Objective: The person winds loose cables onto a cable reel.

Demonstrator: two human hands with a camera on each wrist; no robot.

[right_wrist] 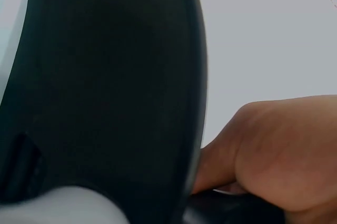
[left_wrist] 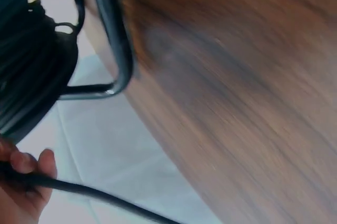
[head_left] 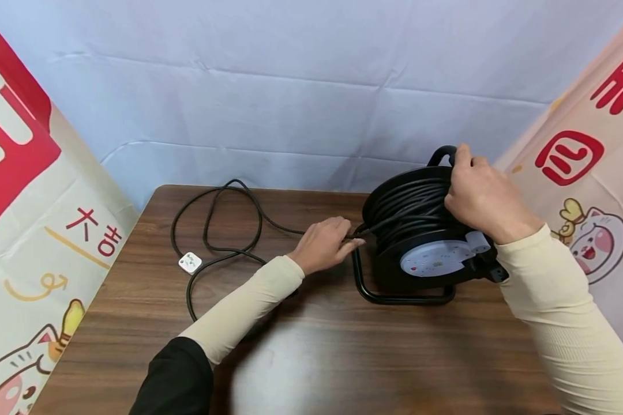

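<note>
A black extension cable reel [head_left: 412, 213] with a pale socket panel [head_left: 436, 257] stands on its tubular frame at the right of the table. My right hand [head_left: 485, 199] grips the black handle at the reel's top; in the right wrist view the reel's flange [right_wrist: 110, 76] hides most of its fingers. Just left of the reel, my left hand [head_left: 322, 245] holds the black cable [left_wrist: 89, 191], fingers curled round it in the left wrist view. From there the loose cable runs left in loops to a white plug [head_left: 190, 263] on the table.
The brown wooden table [head_left: 394, 357] has its far edge against a pale cloth backdrop [head_left: 291, 104]. Printed banners with red characters and cartoon cats hang at left [head_left: 26, 230] and right [head_left: 576, 167]. Loops of cable lie partly under the left forearm.
</note>
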